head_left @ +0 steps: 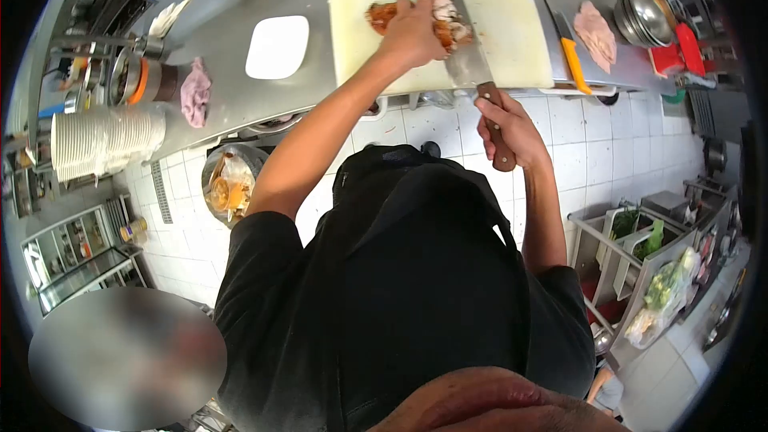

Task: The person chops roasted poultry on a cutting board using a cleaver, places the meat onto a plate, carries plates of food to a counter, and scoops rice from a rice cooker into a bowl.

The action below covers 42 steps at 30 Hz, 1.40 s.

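Note:
My right hand (516, 130) is wrapped around the wooden handle of a cleaver (472, 64). Its broad blade lies over the white cutting board (356, 56), tip pointing away from me, along the right edge of the meat. My left hand (412, 34) holds a piece of roast meat (382, 16) from above, fingers curled over it. The meat has reddish-brown skin and pale cut flesh, sliced on the side by the blade. Whether some slices rest on the blade or beside it, I cannot tell. The hand covers the meat's middle.
A white plate (277, 47) and a pink cloth (195, 93) are left of the board. On the right lie a yellow-handled knife (574, 62), another cloth (594, 35) and stacked metal bowls (642, 18). Stacked plates (104, 140) stand far left; a waste bin (228, 188) is below the counter.

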### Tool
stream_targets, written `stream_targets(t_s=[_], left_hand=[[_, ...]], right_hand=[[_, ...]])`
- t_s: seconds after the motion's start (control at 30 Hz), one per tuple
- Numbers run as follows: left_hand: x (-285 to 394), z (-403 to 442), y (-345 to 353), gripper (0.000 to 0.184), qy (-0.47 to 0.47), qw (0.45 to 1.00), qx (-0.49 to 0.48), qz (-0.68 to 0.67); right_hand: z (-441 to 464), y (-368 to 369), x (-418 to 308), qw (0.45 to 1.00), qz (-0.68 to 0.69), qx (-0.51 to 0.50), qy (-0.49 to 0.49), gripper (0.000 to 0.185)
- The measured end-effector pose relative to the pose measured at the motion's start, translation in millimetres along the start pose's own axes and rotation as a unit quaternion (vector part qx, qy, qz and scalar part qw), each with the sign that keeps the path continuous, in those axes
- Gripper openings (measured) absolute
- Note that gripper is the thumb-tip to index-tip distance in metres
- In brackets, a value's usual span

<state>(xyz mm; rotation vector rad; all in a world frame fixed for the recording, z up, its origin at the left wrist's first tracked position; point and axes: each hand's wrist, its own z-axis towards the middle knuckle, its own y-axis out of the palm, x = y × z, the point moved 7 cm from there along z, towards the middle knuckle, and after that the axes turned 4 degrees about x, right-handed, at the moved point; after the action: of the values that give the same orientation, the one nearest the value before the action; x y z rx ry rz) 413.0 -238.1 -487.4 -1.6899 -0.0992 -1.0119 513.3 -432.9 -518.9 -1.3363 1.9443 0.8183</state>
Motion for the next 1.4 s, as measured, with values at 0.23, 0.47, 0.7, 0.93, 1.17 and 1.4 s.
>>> stream_targets(t_s=[0.23, 0.47, 0.7, 0.93, 1.17, 1.4], left_hand=[[-175.7, -41.7, -121.6, 0.101, -0.062, 0.993, 0.096, 0.019], [-303.2, -39.1, -138.0, 0.101, -0.137, 0.974, 0.017, 0.179], [-330.6, -21.2, -183.9, 0.084, -0.074, 0.992, 0.016, 0.101], [-279.3, -8.0, -191.2, 0.051, 0.021, 0.991, 0.130, 0.037], [-106.9, 11.9, -117.5, 0.031, 0.195, 0.973, 0.113, -0.055], [0.6, 61.6, 5.6, 0.045, 0.241, 0.968, -0.030, 0.062]], right_hand=[[70.8, 168.5, -12.5, 0.983, -0.071, -0.171, -0.013, 0.030], [92.7, 223.3, -36.2, 0.945, -0.314, -0.018, -0.092, 0.030], [32.9, 173.9, -22.3, 0.990, -0.130, 0.046, -0.034, 0.025], [-35.4, 111.9, 5.4, 0.989, -0.015, 0.140, -0.045, 0.026], [-90.3, 29.3, 27.2, 0.954, 0.030, 0.288, -0.071, 0.020], [-106.9, -40.2, 51.3, 0.941, 0.021, 0.328, -0.076, 0.020]])
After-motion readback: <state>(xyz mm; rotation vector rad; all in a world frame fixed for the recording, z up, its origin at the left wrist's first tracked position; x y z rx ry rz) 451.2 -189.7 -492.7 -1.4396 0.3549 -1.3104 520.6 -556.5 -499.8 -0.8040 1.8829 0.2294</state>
